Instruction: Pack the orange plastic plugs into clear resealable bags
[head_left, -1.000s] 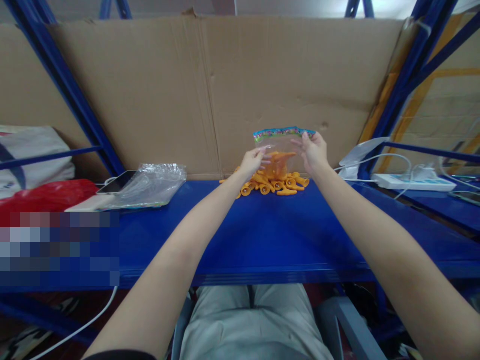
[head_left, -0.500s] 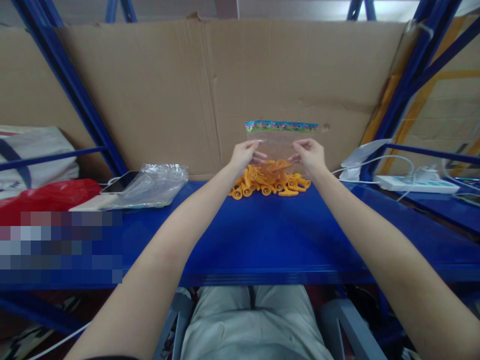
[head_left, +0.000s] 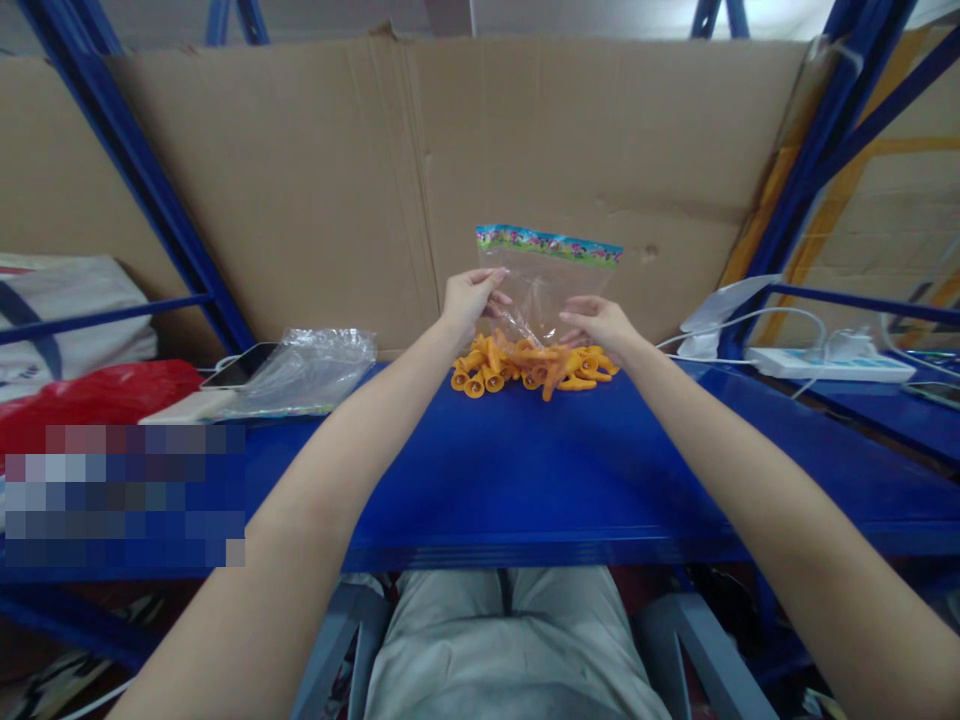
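My left hand pinches the left side of a clear plastic bag that has a colourful patterned blue-and-green strip along its top. The bag is held up and slants lower toward the right. Beside the bag's lower right part, my right hand has its fingers stretched out and slightly apart; contact with the film is hard to make out. Just below both hands, a heap of small orange plastic pieces with round cup-like ends lies on the blue shelf. The bag's bottom overlaps the heap in view, and one blurred orange piece shows there.
Left on the shelf are a stack of clear bags, a phone, a white box and a red plastic bag. A power strip with cables lies right. Cardboard walls the back; blue posts flank it.
Both hands have shifted left, and the bag has tilted down to the right. My right hand's fingers have loosened from a pinch. One orange piece below the bag has moved toward me.
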